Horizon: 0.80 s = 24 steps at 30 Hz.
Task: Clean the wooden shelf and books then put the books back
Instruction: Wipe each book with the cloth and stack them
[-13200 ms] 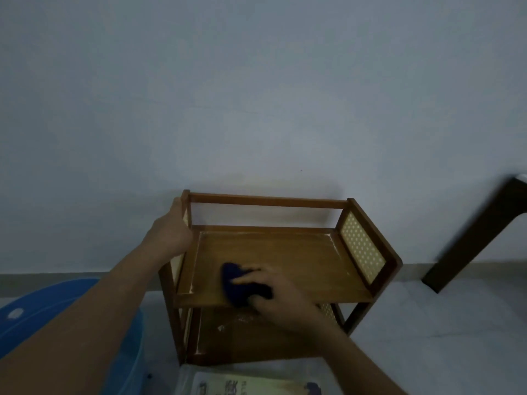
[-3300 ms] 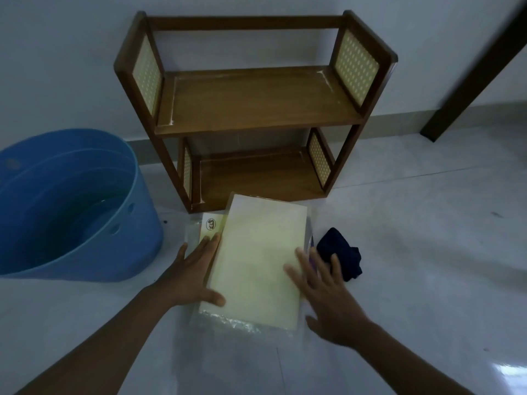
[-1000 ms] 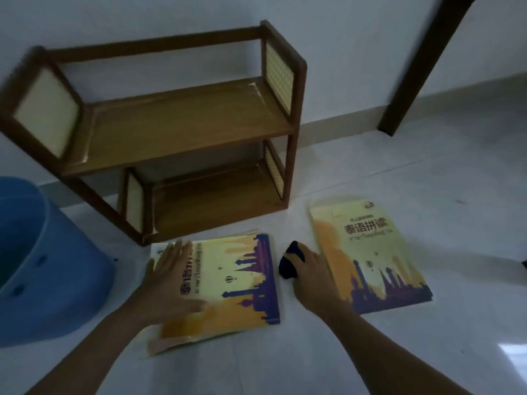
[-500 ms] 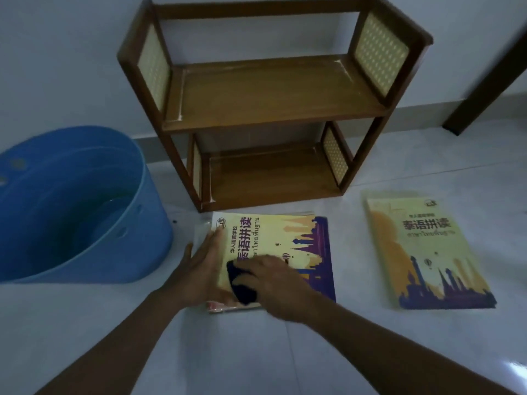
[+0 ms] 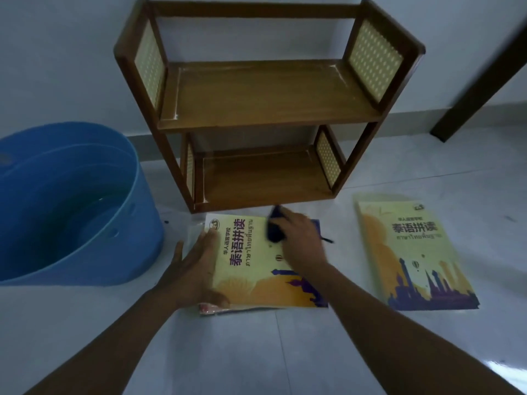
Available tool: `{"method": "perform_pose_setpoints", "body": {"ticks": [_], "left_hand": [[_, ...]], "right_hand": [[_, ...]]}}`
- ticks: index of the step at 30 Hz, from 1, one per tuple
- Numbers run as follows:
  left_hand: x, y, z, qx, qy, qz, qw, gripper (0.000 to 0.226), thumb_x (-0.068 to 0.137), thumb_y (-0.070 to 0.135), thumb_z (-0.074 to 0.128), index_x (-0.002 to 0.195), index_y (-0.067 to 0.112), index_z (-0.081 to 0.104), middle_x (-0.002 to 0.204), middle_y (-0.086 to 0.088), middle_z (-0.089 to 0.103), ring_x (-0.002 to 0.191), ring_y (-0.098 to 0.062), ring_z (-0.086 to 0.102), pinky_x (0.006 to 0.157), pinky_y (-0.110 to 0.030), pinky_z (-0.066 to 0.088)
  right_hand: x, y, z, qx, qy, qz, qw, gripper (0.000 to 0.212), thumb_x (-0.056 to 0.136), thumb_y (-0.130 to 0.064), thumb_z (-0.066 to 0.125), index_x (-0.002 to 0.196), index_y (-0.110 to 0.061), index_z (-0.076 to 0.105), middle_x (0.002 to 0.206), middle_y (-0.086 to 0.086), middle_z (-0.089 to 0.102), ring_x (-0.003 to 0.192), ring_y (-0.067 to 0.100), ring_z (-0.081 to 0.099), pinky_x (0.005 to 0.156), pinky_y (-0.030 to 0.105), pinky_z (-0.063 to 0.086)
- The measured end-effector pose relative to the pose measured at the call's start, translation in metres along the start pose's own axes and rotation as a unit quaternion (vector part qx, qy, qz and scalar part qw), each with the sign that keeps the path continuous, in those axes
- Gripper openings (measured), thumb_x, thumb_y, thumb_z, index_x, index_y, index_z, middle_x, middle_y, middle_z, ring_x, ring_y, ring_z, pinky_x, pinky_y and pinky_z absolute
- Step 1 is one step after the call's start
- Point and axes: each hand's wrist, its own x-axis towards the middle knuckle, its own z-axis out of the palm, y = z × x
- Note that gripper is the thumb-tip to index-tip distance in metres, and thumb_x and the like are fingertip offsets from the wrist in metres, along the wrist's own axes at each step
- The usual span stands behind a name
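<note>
The right hand (image 5: pixel 299 240) is gripping a dark cloth (image 5: pixel 274 232) against the top book (image 5: pixel 256 269) on the floor, directly before the wooden shelf (image 5: pixel 265 98). The left hand (image 5: pixel 194 269) is lying flat, fingers straight, pressing its left edge. A second book (image 5: pixel 410 252) is lying apart, rightward.

Bare wooden shelf (image 5: pixel 265 98); two yellow books (image 5: pixel 251 269) flat

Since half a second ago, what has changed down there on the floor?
The right hand has slid the dark cloth, which it grips, from the near left corner of the book to its far edge by the shelf. The left hand still presses the book's left edge. The second book and tub lie as before.
</note>
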Motion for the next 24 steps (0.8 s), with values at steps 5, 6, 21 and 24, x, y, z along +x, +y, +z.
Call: {"method": "perform_pose_setpoints", "body": {"ticks": [5, 6, 21, 24], "left_hand": [[-0.001, 0.051, 0.006, 0.07, -0.008, 0.083, 0.994, 0.124, 0.063, 0.088, 0.048, 0.15, 0.029, -0.018, 0.148, -0.007, -0.042, 0.137, -0.026, -0.041, 0.115, -0.055, -0.017], [-0.001, 0.064, 0.016, 0.073, 0.013, 0.103, 0.992, 0.116, 0.067, 0.086, 0.045, 0.151, 0.029, -0.012, 0.152, -0.01, -0.036, 0.14, -0.029, -0.036, 0.116, -0.057, -0.011], [-0.009, 0.097, -0.032, 0.079, 0.267, 0.254, 0.926, 0.031, 0.092, 0.031, 0.041, 0.114, 0.014, 0.056, 0.091, -0.005, 0.074, 0.07, -0.018, 0.072, 0.05, -0.027, 0.056], [-0.027, 0.109, -0.093, -0.068, 0.31, 0.161, 0.935, 0.031, 0.095, 0.038, 0.039, 0.115, 0.025, 0.06, 0.082, 0.008, 0.069, 0.062, -0.005, 0.063, 0.046, -0.019, 0.05]], "right_hand": [[-0.05, 0.065, -0.018, 0.025, 0.025, 0.207, 0.978, 0.049, 0.086, -0.009, 0.06, 0.134, -0.016, 0.052, 0.148, 0.009, 0.044, 0.129, 0.035, 0.044, 0.106, 0.045, 0.04], [-0.06, 0.072, -0.015, 0.023, -0.006, 0.231, 0.973, 0.052, 0.085, -0.008, 0.061, 0.136, -0.016, 0.049, 0.15, 0.009, 0.04, 0.131, 0.034, 0.041, 0.106, 0.044, 0.041], [-0.082, 0.095, -0.011, 0.021, -0.096, 0.197, 0.975, 0.058, 0.085, -0.015, 0.06, 0.14, -0.021, 0.042, 0.156, 0.005, 0.027, 0.136, 0.036, 0.035, 0.111, 0.048, 0.033], [-0.074, 0.08, -0.023, 0.051, -0.071, 0.168, 0.982, 0.061, 0.093, -0.024, 0.051, 0.148, -0.029, 0.027, 0.153, -0.01, 0.024, 0.144, 0.02, 0.026, 0.115, 0.049, 0.021]]}}
